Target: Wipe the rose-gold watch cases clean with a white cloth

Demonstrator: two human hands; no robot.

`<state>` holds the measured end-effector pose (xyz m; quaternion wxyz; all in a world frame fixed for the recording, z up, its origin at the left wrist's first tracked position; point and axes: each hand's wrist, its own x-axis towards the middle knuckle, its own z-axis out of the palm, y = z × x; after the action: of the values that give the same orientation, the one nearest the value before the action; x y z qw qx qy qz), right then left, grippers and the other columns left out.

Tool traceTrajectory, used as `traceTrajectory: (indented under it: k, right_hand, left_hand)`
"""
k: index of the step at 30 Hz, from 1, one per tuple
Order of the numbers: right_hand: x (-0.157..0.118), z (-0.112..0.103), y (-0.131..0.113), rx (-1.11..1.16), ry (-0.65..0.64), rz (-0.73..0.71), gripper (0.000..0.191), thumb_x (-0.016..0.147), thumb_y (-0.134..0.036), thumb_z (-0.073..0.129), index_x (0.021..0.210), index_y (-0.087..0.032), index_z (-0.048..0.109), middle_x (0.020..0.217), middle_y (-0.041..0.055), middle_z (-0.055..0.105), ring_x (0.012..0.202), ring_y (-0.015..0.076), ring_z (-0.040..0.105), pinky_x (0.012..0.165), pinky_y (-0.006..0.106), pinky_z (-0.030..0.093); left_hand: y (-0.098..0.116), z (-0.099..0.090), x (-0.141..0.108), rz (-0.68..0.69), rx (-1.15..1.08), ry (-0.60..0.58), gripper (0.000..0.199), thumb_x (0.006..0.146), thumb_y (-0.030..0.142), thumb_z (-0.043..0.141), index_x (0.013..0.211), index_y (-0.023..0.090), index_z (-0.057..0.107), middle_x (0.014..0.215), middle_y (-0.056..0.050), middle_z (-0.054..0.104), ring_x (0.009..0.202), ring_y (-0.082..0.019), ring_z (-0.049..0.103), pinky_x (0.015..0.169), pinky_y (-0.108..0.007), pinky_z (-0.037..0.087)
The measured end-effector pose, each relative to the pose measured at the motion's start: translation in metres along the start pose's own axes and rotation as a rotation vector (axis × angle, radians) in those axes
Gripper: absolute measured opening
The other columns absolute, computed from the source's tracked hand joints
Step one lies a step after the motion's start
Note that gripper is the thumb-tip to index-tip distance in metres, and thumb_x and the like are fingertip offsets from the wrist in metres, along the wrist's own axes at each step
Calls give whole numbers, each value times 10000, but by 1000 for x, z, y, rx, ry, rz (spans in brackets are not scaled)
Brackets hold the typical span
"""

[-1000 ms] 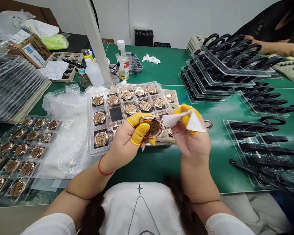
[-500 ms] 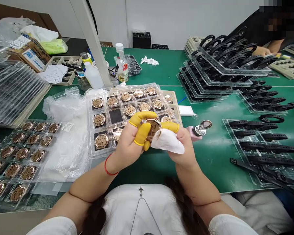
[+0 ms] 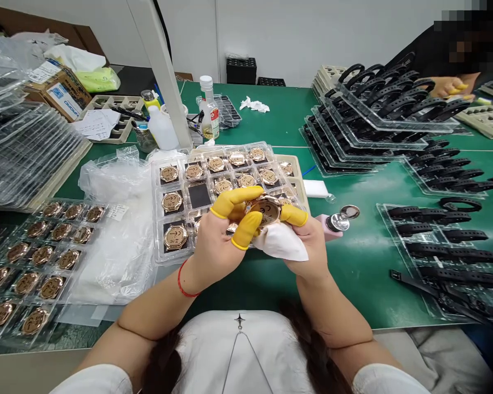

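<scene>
Just above a clear tray (image 3: 199, 196) of rose-gold watches, a worker's left hand (image 3: 217, 241), thumb and fingers in yellow cots, pinches one watch (image 3: 267, 209), engraved back up, while the half-curled right hand (image 3: 311, 241) clasps a white cloth (image 3: 286, 244) against its lower edge. Both hands block part of the tray's near side, and a pink bottle (image 3: 332, 236), metal lid (image 3: 350, 212) flipped up, stands just beside the right one. Farther out, plastic wrap (image 3: 107, 262) lies to the left, stacked trays (image 3: 414, 128) of black straps rise to the right, and a co-worker's hand (image 3: 446, 86) shows beyond.
</scene>
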<state>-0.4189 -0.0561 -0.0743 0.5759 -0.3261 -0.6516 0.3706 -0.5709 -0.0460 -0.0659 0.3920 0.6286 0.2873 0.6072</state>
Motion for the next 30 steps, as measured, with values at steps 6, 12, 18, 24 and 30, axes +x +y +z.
traceTrajectory:
  k: [6, 12, 18, 24, 30]
  right_hand:
    - [-1, -4, -2, -150, -36, -176, 129, 784, -326, 734, 889, -255, 709, 725, 1, 643, 655, 179, 606, 605, 298, 507]
    - [5, -8, 2, -526, -5, -436, 140, 782, -278, 731, 869, -207, 648, 702, 24, 609, 646, 191, 556, 625, 339, 478]
    - [5, -13, 7, -654, 80, -399, 114, 800, -263, 691, 912, -238, 689, 805, 54, 682, 741, 223, 604, 669, 361, 485]
    - [9, -32, -8, -56, 194, 93, 94, 769, -322, 734, 832, -254, 728, 907, 33, 702, 885, 223, 648, 850, 386, 527]
    - [9, -27, -7, 220, -8, 451, 366, 623, -220, 854, 944, -237, 678, 855, -19, 672, 757, 136, 641, 712, 250, 541]
  left_hand:
    - [8, 5, 0, -550, -482, -159, 313, 889, 443, 624, 1114, 227, 593, 529, 63, 548, 401, -55, 483, 407, -135, 396]
    - [11, 10, 1, -721, -558, -85, 330, 863, 441, 656, 1088, 199, 632, 595, 54, 518, 435, -28, 410, 413, -110, 360]
    - [9, 11, 3, -716, -549, -93, 354, 847, 436, 669, 1095, 189, 619, 533, 74, 444, 413, -37, 356, 436, -144, 391]
    - [10, 0, 5, -495, -248, -29, 303, 890, 405, 618, 1117, 204, 613, 496, 80, 417, 384, -48, 348, 377, -138, 277]
    - [6, -15, 8, 24, 241, -372, 223, 908, 229, 591, 1122, 224, 656, 653, 22, 607, 502, -78, 468, 497, -185, 371]
